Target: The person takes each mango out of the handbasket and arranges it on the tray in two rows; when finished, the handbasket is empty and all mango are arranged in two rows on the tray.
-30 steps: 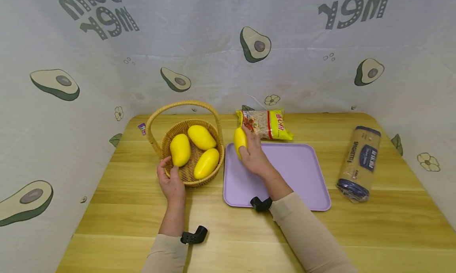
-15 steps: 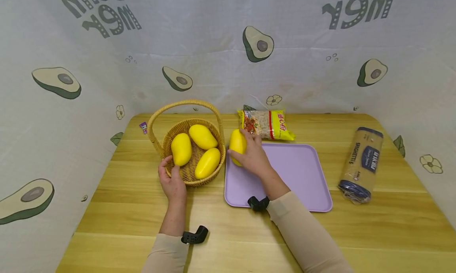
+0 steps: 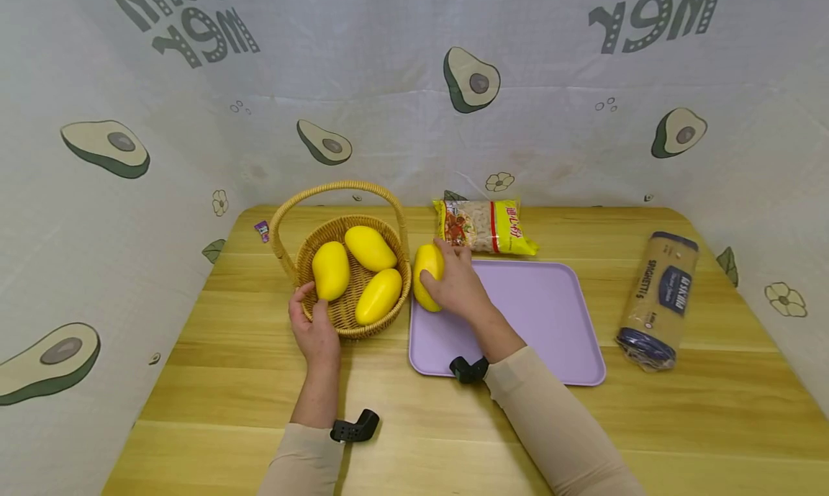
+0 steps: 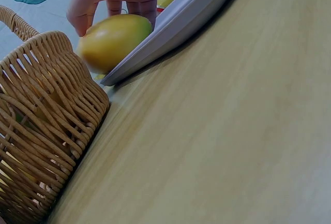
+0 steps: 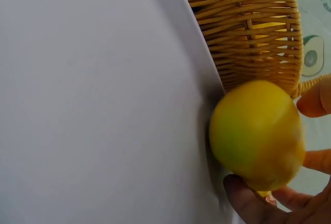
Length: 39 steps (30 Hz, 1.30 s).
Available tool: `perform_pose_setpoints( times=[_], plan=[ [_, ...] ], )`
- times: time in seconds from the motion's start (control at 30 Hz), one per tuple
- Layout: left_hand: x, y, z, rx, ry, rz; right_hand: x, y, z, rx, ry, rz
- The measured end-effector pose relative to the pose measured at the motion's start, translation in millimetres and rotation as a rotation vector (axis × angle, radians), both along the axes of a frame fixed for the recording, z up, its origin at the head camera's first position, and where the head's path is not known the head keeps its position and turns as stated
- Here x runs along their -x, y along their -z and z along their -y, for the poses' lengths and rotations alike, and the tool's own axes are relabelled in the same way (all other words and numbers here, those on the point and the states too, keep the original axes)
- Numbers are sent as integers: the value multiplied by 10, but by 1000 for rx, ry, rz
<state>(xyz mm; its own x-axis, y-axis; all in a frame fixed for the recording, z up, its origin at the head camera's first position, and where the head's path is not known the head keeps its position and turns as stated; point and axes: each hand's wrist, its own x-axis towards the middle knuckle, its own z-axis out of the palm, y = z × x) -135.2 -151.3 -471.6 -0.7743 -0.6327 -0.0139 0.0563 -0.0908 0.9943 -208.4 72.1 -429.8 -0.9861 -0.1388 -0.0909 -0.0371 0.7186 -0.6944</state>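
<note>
A yellow mango (image 3: 428,277) is between the thumb and fingers of my right hand (image 3: 458,280), over the left end of the lilac tray (image 3: 518,316). In the right wrist view this mango (image 5: 257,133) shows a greenish patch and lies right by the tray's rim; whether it bears on the tray I cannot tell. My left hand (image 3: 315,334) grips the near left rim of a wicker basket (image 3: 352,332), close to one of the mangoes inside. Three yellow mangoes lie in the basket. The left wrist view shows the basket's woven side (image 4: 46,115), but hardly any of the left hand.
Behind the tray lies a yellow-ended food packet (image 3: 482,226). A spaghetti pack (image 3: 659,301) is on the right of the wooden table (image 3: 414,431). At the back left sits a small purple wrapper (image 3: 262,231). The basket's tall handle (image 3: 337,186) arches over its mangoes.
My right hand has brought the mango a little toward me and down at the tray's left end, turning it so more of its side shows. The left hand stays at the basket rim.
</note>
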Motion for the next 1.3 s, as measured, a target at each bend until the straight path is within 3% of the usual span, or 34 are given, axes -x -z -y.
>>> perform_pose_setpoints(
  times=[0.23, 0.63, 0.93, 1.3],
  plan=[
    [7, 2, 6, 1, -1, -3, 7, 13, -2, 29, -5, -17],
    [12, 4, -1, -1, 1, 18, 16, 46, -11, 89, 59, -41],
    [5, 21, 4, 4, 1, 3, 32, 31, -58, 50, 2, 21],
    [6, 19, 6, -4, 8, 18, 61, 32, -82, 52, 8, 42]
  ],
)
